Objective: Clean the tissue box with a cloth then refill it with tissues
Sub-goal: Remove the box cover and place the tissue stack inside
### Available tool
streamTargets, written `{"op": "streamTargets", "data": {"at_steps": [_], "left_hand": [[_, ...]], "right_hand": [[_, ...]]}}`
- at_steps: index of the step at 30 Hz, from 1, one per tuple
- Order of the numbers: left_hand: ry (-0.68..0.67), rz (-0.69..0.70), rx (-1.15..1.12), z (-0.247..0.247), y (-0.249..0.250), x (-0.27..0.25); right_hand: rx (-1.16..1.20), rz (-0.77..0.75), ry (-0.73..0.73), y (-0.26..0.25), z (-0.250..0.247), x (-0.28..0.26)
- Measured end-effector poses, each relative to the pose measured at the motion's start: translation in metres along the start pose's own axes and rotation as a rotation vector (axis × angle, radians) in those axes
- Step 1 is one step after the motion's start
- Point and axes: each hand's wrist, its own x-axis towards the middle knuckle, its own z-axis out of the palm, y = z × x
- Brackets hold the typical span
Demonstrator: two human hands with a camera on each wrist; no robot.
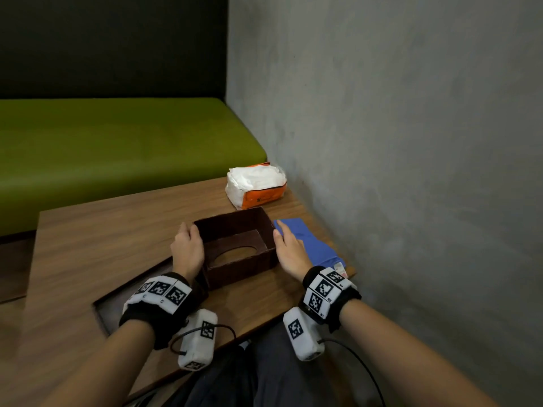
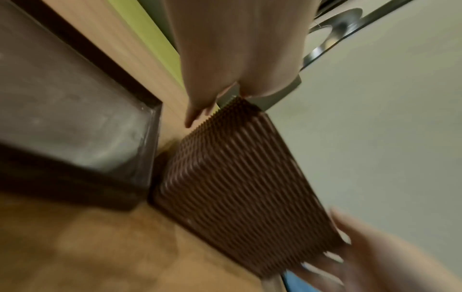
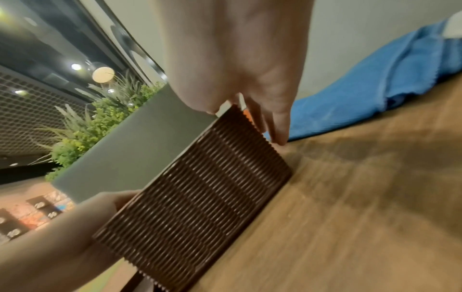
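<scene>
A dark brown ribbed tissue box [image 1: 241, 267] stands on the wooden table [image 1: 102, 245] with its open side up and its oval slot down. My left hand [image 1: 188, 248] lies against its left end, fingers straight down the outer wall [image 2: 197, 114]. My right hand [image 1: 291, 251] lies against the right end the same way, fingers [image 3: 277, 126] reaching toward the tabletop. The box [image 2: 237, 177] [image 3: 195, 207] sits between both palms. A blue cloth [image 1: 308, 242] [image 3: 375, 89] lies flat just right of the box. An opened pack of white tissues [image 1: 255, 183] in orange wrap rests behind the box.
A shallow dark-rimmed tray [image 1: 114, 306] [image 2: 62, 118] lies at the table's near left edge, touching the box's corner. A grey wall [image 1: 411, 142] runs close along the right side. A green bench [image 1: 117, 142] stands behind the table.
</scene>
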Motion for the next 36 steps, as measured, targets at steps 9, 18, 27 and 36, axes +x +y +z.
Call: {"op": "streamTargets", "data": {"at_steps": [9,18,27,36], "left_hand": [[0.046,0.025,-0.03,0.007,-0.001,-0.017],[-0.069,0.247,0.278,-0.028,0.059,0.038],[-0.393,0.401,0.796,0.024,0.1,0.112],[-0.49,0.396,0.937,0.063,0.09,0.147]], "right_hand": [[-0.03,-0.015,-0.027,0.001,0.014,0.006],[-0.311,-0.093,0.09,-0.023,-0.065,0.057],[-0.416,-0.071,0.177,-0.037,-0.067,0.155],[-0.599,-0.059,0.172,-0.039,-0.048,0.202]]}}
